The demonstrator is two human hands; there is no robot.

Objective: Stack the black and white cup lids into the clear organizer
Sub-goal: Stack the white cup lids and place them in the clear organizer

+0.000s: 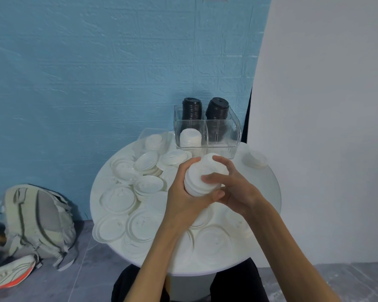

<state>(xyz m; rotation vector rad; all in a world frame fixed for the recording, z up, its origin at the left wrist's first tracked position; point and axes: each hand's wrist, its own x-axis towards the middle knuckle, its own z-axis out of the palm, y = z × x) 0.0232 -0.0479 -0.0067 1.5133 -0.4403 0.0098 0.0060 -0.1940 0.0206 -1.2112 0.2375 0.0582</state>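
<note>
Stack of white lids (202, 178) tilted between hands (207, 192)

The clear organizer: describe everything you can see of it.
The clear organizer is a ribbed, see-through plastic box split into four compartments, standing upright at the far edge of the round white table. Two back compartments hold tall black lid stacks; the front left holds a shorter white lid stack; the front right looks empty. Neither hand touches it.

- You're in a makeshift room w/ blue textured wall (96, 73) & plain white backdrop (325, 105).
- Small round table (268, 192), backpack (37, 221) & sneaker (9, 277) on grey floor: informal setup, not a shop.
</note>
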